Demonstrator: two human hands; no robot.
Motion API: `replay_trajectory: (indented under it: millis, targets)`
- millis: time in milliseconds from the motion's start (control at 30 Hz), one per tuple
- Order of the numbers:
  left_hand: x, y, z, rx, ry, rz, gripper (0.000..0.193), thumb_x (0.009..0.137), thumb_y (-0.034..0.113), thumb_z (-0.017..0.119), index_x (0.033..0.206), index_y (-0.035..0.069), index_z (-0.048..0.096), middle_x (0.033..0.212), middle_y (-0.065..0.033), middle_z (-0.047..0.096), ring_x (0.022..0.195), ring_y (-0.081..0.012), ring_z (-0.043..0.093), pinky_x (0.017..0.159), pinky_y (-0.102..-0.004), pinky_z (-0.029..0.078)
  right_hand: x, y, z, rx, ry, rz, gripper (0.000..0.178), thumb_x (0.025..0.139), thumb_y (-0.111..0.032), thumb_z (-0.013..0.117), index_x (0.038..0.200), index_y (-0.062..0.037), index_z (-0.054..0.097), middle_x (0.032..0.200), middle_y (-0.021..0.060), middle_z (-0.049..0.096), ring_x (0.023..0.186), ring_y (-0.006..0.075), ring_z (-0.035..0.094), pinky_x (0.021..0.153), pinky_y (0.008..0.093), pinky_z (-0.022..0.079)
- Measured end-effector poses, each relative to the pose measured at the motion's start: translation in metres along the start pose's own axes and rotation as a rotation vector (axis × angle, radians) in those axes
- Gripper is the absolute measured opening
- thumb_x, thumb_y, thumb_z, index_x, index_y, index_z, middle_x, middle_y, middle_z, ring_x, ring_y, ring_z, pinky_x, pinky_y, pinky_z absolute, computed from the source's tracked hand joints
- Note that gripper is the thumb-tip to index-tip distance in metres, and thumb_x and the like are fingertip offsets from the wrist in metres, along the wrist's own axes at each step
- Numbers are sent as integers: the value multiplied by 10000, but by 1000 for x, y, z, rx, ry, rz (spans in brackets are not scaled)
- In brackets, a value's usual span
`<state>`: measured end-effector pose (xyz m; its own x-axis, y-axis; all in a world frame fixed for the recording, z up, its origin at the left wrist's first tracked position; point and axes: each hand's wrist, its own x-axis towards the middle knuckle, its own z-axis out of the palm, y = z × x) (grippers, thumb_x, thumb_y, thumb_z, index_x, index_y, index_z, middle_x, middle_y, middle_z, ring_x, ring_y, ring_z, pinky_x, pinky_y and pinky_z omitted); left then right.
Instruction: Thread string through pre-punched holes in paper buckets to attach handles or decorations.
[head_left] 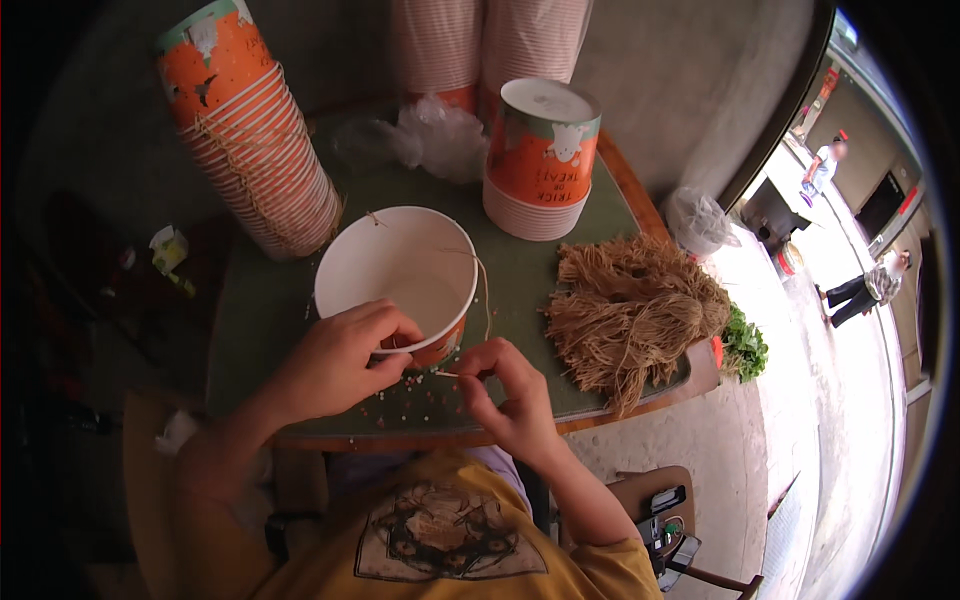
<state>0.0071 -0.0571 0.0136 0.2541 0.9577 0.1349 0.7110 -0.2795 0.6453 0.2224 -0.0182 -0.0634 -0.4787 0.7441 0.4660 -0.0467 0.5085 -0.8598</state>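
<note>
A round paper bucket (350, 250), white inside and orange outside, stands mouth up on the green tabletop in front of me. My left hand (335, 365) grips its near rim, thumb outside and fingers over the edge. A thin tan cord (488, 290) crosses the bucket's right rim and hangs down its outer side. Right of the bucket's base, my right hand (510, 395) pinches the cord's pale end between thumb and fingers. Small pale and coloured beads (405, 400) lie scattered on the table below both hands. A thick bundle of tan cords (640, 310) lies to the right.
A tall leaning stack of buckets (260, 150) with cords over it stands at left. An upside-down bucket stack (540, 150) is behind, near plastic-wrapped stacks (437, 50) and a clear bag (445, 135). Beyond the wooden table edge (635, 190) are a stool (650, 500) and people outside.
</note>
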Motion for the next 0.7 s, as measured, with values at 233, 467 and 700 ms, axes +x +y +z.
replay_trajectory:
  millis: [233,467,700]
  targets:
    - [48,-15,-14,-388,50,-108,132,862,25,590,978,-28,557,865,-68,629,774,-124,611,702,-287,513,32,20,9,-116,96,-179,91,844,17,564,896,-29,506,1233,156,604,1059,272,611,917,356,469]
    - [82,-25,-18,-363,-54,-205,153,885,40,593,1010,-45,575,854,-63,641,759,-95,605,662,-251,515,51,39,3,-87,90,-90,123,820,27,569,904,-27,497,1285,172,571,1096,292,595,916,365,473]
    - [92,-25,-13,-354,-123,-216,152,882,26,588,1013,-52,577,871,-79,658,785,-110,635,706,-263,534,57,36,1,-439,134,-304,248,741,23,635,939,-41,500,1263,117,579,1064,334,596,836,387,525]
